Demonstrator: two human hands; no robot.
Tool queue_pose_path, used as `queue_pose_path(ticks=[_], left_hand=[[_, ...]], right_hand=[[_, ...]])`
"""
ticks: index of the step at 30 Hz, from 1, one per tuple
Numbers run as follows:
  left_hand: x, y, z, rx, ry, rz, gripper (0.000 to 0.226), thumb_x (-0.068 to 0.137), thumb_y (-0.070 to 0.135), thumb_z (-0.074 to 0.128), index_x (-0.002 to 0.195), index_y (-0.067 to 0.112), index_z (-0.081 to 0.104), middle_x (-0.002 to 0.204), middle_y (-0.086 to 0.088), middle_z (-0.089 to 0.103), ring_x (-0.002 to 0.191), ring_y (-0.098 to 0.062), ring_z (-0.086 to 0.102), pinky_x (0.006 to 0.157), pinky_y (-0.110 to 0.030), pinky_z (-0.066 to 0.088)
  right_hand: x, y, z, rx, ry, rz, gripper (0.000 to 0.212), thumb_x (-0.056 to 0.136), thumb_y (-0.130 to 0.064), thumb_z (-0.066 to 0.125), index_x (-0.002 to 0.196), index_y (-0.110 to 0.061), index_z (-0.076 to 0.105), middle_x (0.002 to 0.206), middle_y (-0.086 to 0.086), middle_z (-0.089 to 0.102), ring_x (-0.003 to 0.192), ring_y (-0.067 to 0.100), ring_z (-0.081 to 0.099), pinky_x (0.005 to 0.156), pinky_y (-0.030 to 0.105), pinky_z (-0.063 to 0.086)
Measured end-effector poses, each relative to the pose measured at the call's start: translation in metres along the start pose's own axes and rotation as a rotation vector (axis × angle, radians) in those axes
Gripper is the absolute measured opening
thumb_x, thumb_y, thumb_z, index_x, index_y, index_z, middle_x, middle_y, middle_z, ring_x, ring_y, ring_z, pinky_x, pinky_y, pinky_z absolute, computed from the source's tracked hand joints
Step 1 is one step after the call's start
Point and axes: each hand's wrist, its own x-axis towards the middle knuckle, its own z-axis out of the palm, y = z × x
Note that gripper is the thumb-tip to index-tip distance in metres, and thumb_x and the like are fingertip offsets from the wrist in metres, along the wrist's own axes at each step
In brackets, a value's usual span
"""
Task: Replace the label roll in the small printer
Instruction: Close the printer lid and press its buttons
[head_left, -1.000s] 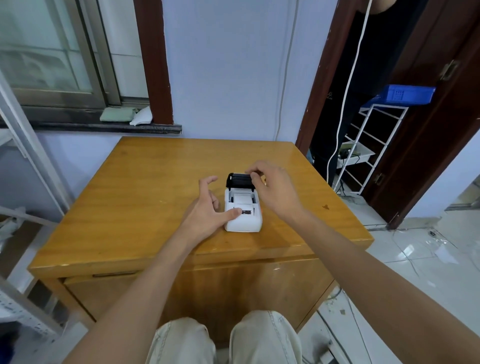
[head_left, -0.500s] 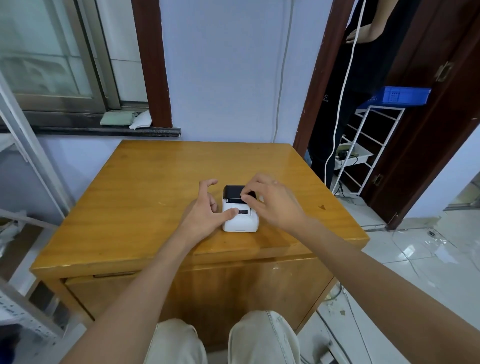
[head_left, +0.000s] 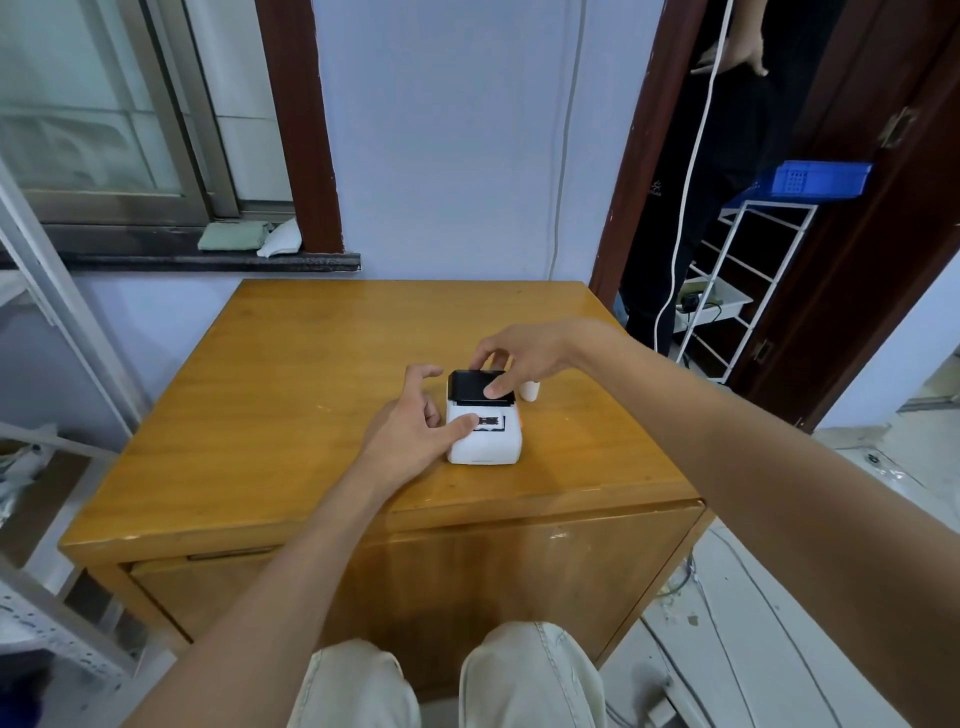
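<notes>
Bracing the printer (head_left: 484, 435) from its left side, the left hand (head_left: 410, 426) lies on the wooden table (head_left: 270, 395) with its thumb pressed flat on the white top of the casing, just beside the small dark panel there; the other fingers are spread loose and curl above the table, gripping nothing. The printer sits between the two hands, white in its near part, with a black lid (head_left: 479, 388) over its far end (lying flat on the body, as far as can be seen). An orange strip shows along the printer's right edge. The right hand (head_left: 524, 356) reaches in from the right and arches over the far end, its thumb resting on top of the black lid and its fingertips curled down behind the lid's back edge, so it pinches the lid lightly. Just right of that hand, close to the printer's far right corner, a small white roll (head_left: 530, 391) stands upright on the table, partly hidden by the fingers.
</notes>
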Motion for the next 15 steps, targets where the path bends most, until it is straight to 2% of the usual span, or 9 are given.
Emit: queue_pose_path(ticks=[5,9,11,13,15], left_hand=[[-0.004,0.002,0.0,0.034,-0.02,0.021,0.075,0.088,0.057,0.072,0.147,0.029,0.035,0.073,0.007,0.058,0.067,-0.013,0.06,0.071,-0.045,0.054],[-0.008,0.007,-0.002,0.053,-0.06,0.011,0.094,0.073,0.073,0.074,0.148,0.035,0.032,0.079,0.009,0.061,0.074,-0.011,0.065,0.072,-0.042,0.055],[-0.008,0.009,-0.002,0.077,-0.083,0.013,0.099,0.071,0.07,0.08,0.15,0.036,0.031,0.082,0.01,0.062,0.077,-0.01,0.066,0.075,-0.042,0.057],[-0.007,0.01,-0.002,0.087,-0.091,0.006,0.101,0.07,0.068,0.082,0.151,0.035,0.03,0.084,0.01,0.063,0.078,-0.009,0.066,0.074,-0.041,0.057],[-0.006,0.009,-0.001,0.102,-0.09,-0.006,0.103,0.069,0.07,0.082,0.152,0.035,0.031,0.087,0.009,0.064,0.079,-0.01,0.066,0.074,-0.042,0.057]], right_hand=[[0.016,-0.02,-0.013,-0.173,-0.129,0.086,0.06,0.097,-0.036,0.074,0.151,-0.027,0.049,0.139,0.006,0.066,0.126,0.026,0.063,0.077,0.031,0.055],[0.018,-0.028,-0.016,-0.192,-0.161,0.135,0.062,0.094,-0.038,0.076,0.15,-0.031,0.049,0.133,0.005,0.068,0.114,0.022,0.068,0.081,0.035,0.059],[0.017,-0.029,-0.017,-0.196,-0.157,0.146,0.063,0.093,-0.038,0.077,0.149,-0.032,0.05,0.131,0.006,0.069,0.113,0.023,0.07,0.081,0.036,0.06],[0.018,-0.034,-0.018,-0.232,-0.174,0.163,0.062,0.092,-0.039,0.078,0.147,-0.033,0.051,0.13,0.008,0.07,0.114,0.025,0.07,0.087,0.04,0.062],[0.019,-0.043,-0.018,-0.331,-0.197,0.169,0.059,0.091,-0.041,0.079,0.144,-0.031,0.053,0.118,0.005,0.073,0.109,0.025,0.072,0.092,0.044,0.061]])
